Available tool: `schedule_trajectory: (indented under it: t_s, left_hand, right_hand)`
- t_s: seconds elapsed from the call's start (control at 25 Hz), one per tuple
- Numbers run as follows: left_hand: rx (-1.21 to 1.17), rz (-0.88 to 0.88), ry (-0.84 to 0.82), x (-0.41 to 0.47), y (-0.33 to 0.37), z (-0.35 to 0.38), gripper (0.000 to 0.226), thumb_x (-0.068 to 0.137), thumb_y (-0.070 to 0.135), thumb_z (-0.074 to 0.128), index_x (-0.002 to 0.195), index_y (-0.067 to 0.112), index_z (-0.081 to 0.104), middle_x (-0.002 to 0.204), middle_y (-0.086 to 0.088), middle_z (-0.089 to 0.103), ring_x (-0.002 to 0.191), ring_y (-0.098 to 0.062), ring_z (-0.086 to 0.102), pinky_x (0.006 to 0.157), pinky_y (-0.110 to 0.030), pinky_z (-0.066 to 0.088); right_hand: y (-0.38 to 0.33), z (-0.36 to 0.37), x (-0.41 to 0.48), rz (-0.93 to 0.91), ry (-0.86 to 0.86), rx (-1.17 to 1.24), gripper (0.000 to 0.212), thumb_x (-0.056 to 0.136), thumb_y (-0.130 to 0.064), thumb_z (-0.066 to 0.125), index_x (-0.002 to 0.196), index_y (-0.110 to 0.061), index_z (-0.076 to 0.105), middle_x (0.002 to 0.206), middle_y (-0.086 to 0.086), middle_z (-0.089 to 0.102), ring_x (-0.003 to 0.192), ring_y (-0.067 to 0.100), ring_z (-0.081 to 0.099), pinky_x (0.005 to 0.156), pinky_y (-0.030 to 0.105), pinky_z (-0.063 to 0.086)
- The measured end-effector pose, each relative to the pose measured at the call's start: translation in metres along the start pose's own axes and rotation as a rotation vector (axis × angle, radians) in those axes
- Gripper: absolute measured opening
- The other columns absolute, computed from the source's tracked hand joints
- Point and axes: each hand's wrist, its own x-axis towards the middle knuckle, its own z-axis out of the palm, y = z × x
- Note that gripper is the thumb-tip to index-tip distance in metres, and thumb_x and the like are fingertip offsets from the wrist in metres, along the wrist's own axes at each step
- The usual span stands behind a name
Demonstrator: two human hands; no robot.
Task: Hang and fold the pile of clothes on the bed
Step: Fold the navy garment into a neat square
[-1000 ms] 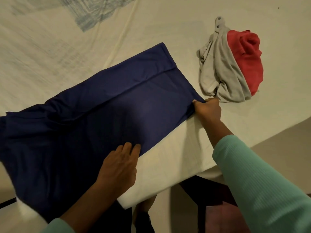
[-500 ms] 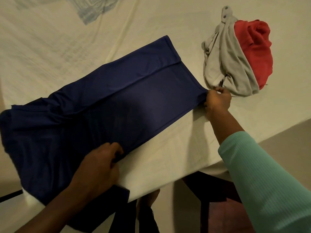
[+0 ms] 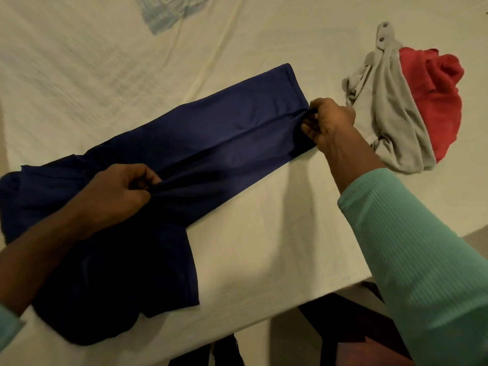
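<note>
Fingers [image 3: 146, 178] of left hand [image 3: 113, 196] and right hand [image 3: 330, 125] pinch the navy garment [image 3: 224, 138]; limp and light, probably best held along its edges.

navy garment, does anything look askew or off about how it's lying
The navy garment lies slanted across the bed, smooth toward the right hand but bunched and rumpled by the left hand, where the fabric puckers. No damage shows.

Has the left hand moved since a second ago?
Yes. The left hand has moved away from the near edge of the bed, further onto the sheet, and now pinches a fold of the navy garment.
</note>
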Motion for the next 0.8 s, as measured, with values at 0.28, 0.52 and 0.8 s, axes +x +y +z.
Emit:
schedule_trajectory:
  t_s: [0.28, 0.52, 0.8]
  left_hand:
    - [0.090, 0.045, 0.062, 0.012, -0.007, -0.006, 0.027, 0.086, 0.005, 0.071, 0.098, 0.029, 0.071, 0.087, 0.007, 0.073, 0.080, -0.009, 0.069, 0.070, -0.019, 0.046]
    - [0.025, 0.128, 0.311, 0.009, -0.018, 0.016, 0.026, 0.090, 0.014, 0.074, 0.112, 0.027, 0.068, 0.102, 0.009, 0.069, 0.082, -0.004, 0.065, 0.074, -0.014, 0.044]
    - [0.000, 0.023, 0.791, -0.066, -0.063, 0.033, 0.028, 0.096, 0.032, 0.065, 0.122, 0.024, 0.062, 0.124, 0.000, 0.059, 0.119, -0.022, 0.056, 0.101, -0.056, 0.047]
  right_hand:
    - [0.015, 0.029, 0.013, -0.105, -0.024, -0.032, 0.016, 0.094, -0.020, 0.065, 0.108, -0.013, 0.067, 0.080, -0.001, 0.064, 0.064, 0.011, 0.059, 0.068, 0.029, 0.059]
    - [0.084, 0.046, -0.056, -0.855, -0.078, -0.549, 0.046, 0.093, -0.018, 0.060, 0.139, -0.016, 0.055, 0.136, 0.002, 0.052, 0.124, 0.018, 0.054, 0.104, 0.038, 0.047]
    - [0.176, 0.080, -0.184, -0.975, -0.613, -0.672, 0.029, 0.100, -0.019, 0.060, 0.128, -0.018, 0.067, 0.131, -0.001, 0.057, 0.120, 0.017, 0.055, 0.100, 0.041, 0.048]
